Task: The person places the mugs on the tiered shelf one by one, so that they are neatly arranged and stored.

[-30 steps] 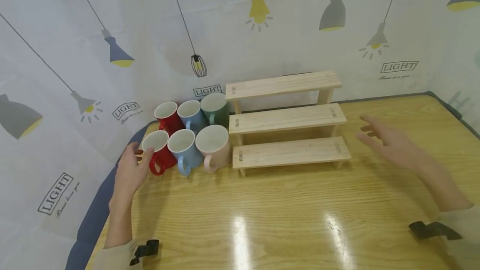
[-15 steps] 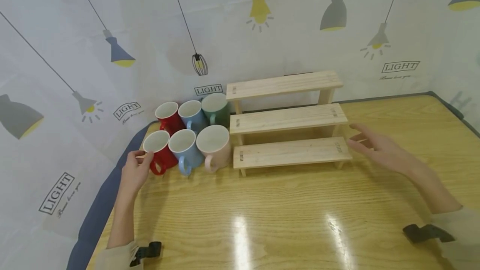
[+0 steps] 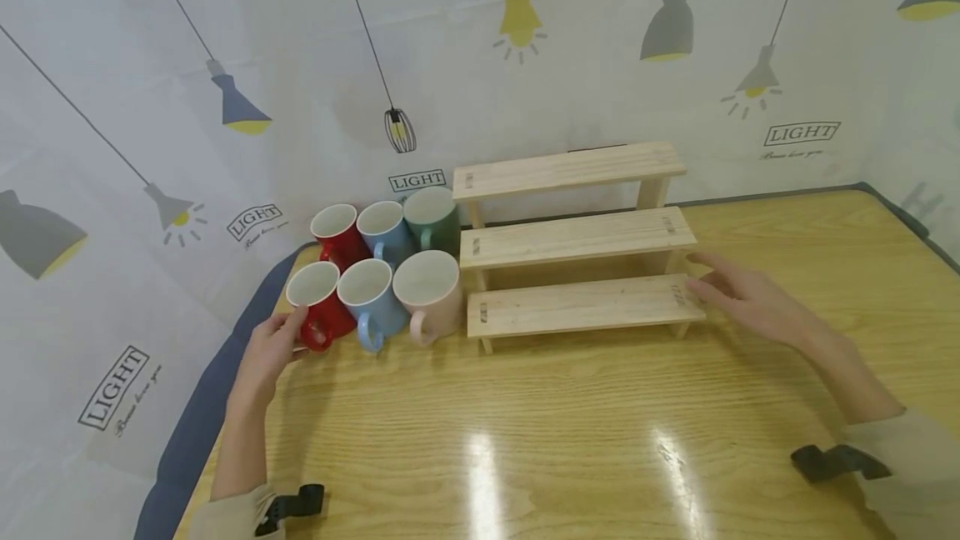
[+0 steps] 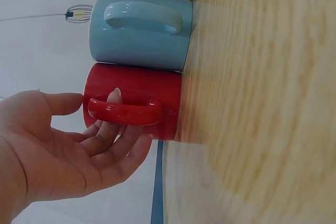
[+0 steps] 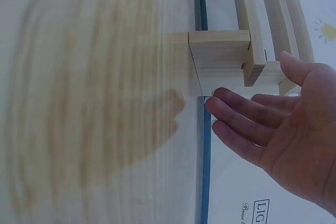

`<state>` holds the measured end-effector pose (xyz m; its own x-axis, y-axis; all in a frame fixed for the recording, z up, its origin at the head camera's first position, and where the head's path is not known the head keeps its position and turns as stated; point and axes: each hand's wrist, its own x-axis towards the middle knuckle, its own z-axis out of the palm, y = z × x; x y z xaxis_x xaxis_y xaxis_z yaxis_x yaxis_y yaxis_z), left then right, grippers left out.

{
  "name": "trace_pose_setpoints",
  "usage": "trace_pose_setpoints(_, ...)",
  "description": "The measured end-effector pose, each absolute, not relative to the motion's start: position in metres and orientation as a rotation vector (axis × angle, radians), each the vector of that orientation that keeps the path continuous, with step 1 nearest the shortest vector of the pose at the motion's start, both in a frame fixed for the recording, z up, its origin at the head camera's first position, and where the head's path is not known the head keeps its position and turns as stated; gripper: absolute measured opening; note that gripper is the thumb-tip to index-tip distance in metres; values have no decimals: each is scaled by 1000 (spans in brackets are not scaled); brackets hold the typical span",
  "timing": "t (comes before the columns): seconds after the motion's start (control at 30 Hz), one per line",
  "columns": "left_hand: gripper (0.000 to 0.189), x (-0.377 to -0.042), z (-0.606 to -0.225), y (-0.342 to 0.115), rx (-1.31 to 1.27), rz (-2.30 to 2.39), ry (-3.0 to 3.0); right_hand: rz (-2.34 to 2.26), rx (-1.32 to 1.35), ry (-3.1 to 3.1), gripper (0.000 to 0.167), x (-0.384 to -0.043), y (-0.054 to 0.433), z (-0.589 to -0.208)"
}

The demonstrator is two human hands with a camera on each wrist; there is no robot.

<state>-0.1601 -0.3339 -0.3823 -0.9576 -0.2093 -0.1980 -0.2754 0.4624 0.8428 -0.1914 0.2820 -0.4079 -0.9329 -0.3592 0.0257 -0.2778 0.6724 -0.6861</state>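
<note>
My left hand (image 3: 262, 354) is at the front red mug (image 3: 333, 309), at the left end of the front row. In the left wrist view, a fingertip shows through the handle of the red mug (image 4: 139, 80), other fingers curl beneath it, and the thumb touches the rim side. My right hand (image 3: 750, 300) is beside the right end of a three-tier wooden shelf (image 3: 581, 307), holding nothing. In the right wrist view its fingers (image 5: 241, 124) are loosely extended near the shelf's end; whether they touch the wood I cannot tell.
A light blue mug (image 3: 378, 307) and a pink mug (image 3: 438, 302) complete the front row. Behind stand another red mug (image 3: 343, 242), a blue mug (image 3: 393, 236) and a green mug (image 3: 442, 227). A lamp-patterned sheet (image 3: 585, 90) backs the wooden table (image 3: 570, 423).
My left fingers have moved from beside the front red mug into its handle. The right hand has come leftward to the shelf's right end. The mugs and shelf stay put.
</note>
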Motion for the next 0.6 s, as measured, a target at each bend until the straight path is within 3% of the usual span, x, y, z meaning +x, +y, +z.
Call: trace_pose_setpoints(0.6, 46, -165, -385, -342, -390, 1750, 2302, -1070, -571, 2792, 50, -195, 274, -412)
